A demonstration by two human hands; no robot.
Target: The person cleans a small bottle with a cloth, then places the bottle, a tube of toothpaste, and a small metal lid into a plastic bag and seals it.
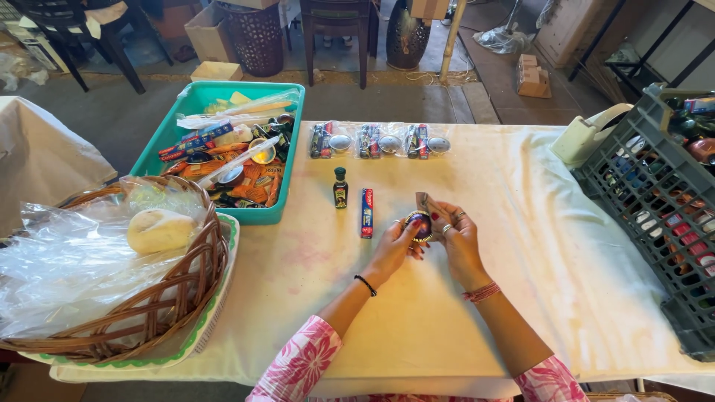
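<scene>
My left hand (393, 246) and my right hand (456, 237) meet over the middle of the white-covered table (521, 223). Together they hold a small round gold-rimmed tin (419, 225) with a dark centre. My right hand's fingers also pinch a small brownish packet (426, 202) just above the tin. A small dark bottle (340, 187) stands upright to the left of my hands. Beside it lies a narrow red and blue box (366, 212).
Three clear packed bags (380, 140) lie in a row at the table's far edge. A teal tray (287, 149) of mixed small goods sits far left, a wicker basket (186, 283) with plastic and a bun near left, a grey crate (655, 201) at right.
</scene>
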